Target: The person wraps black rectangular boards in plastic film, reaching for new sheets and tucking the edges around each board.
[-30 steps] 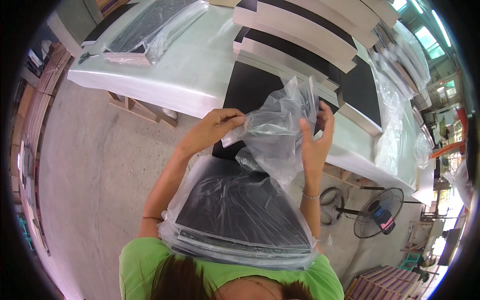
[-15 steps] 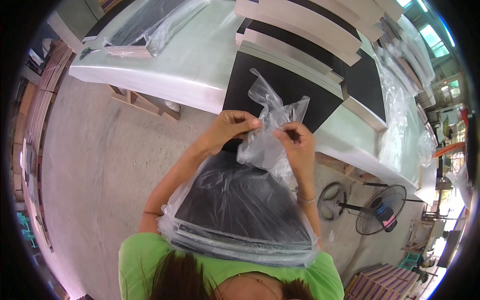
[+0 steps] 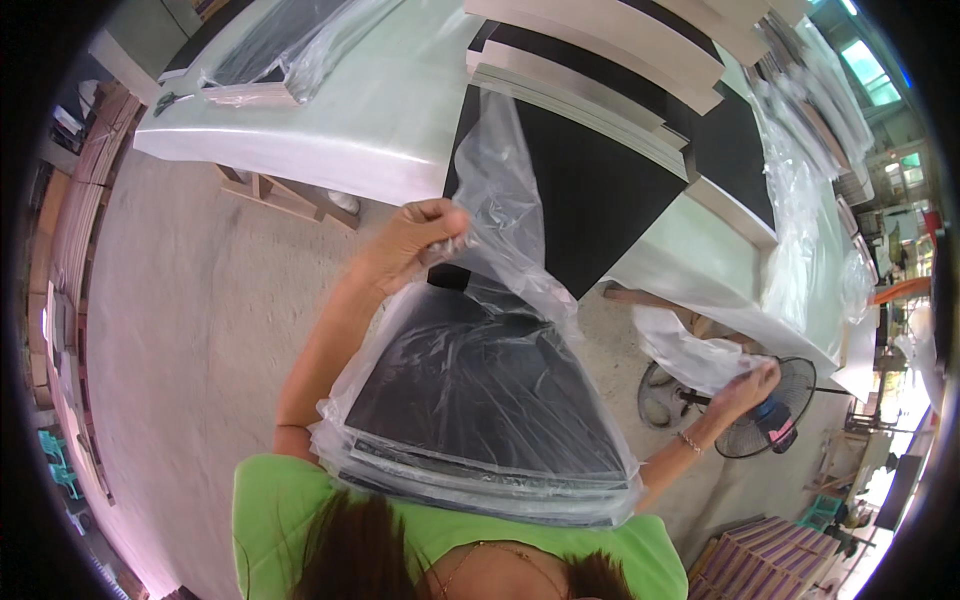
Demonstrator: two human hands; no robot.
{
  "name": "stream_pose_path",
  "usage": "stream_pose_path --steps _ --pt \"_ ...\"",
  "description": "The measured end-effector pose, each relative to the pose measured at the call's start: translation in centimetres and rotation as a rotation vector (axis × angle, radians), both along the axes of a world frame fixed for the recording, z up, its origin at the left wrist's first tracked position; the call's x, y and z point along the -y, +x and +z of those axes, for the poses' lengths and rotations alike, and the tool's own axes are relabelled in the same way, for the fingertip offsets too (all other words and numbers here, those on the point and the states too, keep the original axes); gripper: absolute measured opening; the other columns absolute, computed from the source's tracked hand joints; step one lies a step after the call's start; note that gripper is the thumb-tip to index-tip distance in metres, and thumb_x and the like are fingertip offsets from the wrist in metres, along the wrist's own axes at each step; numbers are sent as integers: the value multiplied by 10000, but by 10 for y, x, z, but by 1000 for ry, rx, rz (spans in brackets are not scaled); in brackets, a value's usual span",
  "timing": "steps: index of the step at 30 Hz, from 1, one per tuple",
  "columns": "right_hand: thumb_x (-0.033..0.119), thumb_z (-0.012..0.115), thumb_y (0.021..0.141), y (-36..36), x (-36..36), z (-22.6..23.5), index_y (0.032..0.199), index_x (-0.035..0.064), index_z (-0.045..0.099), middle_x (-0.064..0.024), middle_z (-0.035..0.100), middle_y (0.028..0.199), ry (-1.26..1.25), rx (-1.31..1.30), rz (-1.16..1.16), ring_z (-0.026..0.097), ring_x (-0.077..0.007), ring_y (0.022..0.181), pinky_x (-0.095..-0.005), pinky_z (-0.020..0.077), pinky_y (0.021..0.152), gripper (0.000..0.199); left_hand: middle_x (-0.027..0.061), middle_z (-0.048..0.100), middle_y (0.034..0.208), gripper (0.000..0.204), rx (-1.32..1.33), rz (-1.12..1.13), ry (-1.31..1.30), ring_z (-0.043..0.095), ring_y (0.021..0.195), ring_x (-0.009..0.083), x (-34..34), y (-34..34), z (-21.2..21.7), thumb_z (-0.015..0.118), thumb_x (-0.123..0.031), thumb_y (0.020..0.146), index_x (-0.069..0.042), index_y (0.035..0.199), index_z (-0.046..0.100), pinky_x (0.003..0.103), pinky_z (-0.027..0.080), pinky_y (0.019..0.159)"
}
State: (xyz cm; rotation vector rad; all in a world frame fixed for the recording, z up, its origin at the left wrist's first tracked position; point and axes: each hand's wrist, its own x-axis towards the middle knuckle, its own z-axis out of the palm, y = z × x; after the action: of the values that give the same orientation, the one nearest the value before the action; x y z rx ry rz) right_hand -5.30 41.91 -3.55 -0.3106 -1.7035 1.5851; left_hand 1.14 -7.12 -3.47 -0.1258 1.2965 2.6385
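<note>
Bagged stack (image 3: 480, 400): flat black panels in clear plastic, below the left grip, as before.
Loose bag end (image 3: 505, 205): thin clear film, no longer bunched, spread beside the left grip.
Left hand (image 3: 420, 240): pinching that film.
Right hand (image 3: 745, 388): now well right, pinching a crumpled whitish plastic piece (image 3: 685, 348).
Round black wire-caged fan (image 3: 775, 415): behind that hand.

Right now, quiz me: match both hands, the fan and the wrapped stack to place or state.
1. Left hand
2. Right hand
3. Fan
4. Wrapped stack

A. On the floor
B. Gripping clear plastic near the black panel
C. In front of the green shirt
D. Holding a whitish plastic piece before the fan

Pairs: 1-B, 2-D, 3-A, 4-C
</note>
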Motion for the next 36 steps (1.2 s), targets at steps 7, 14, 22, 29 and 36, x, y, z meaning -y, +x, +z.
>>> stream_pose_path --steps 7,14,22,29,36 --pt "105 623 813 1 168 50 882 75 608 24 546 755 536 70 603 457 -52 575 -176 282 464 77 17 619 761 133 -17 -64 -216 536 656 44 -52 -6 26 677 -166 807 -34 811 664 187 421 572" --pt "-29 686 638 20 233 77 980 99 636 -74 602 896 764 -150 1086 608 -210 657 -288 479 549 368 -6 592 735 115 -70 -140 -247 538 678 55 -61 1 48 718 -114 759 -45 784 630 202 425 607" --pt "-93 605 636 20 236 73 990 96 630 -84 594 951 841 -195 1089 632 -223 701 -302 506 583 403 -16 586 739 128 -89 -112 -188 533 678 48 -69 5 52 709 -141 778 -47 807 627 185 426 612" --pt "-76 610 641 9 232 63 990 103 628 -74 592 933 776 -207 972 614 -231 747 -301 498 586 393 -8 605 731 138 -97 -51 -287 519 642 43 -68 4 46 692 -165 797 -36 836 662 183 415 578" --pt "-32 644 653 20 236 65 993 129 638 -75 595 935 816 -163 959 612 -226 718 -302 479 560 376 1 605 723 155 -92 0 -309 514 648 39 -65 6 43 700 -180 787 -33 822 663 185 404 575"
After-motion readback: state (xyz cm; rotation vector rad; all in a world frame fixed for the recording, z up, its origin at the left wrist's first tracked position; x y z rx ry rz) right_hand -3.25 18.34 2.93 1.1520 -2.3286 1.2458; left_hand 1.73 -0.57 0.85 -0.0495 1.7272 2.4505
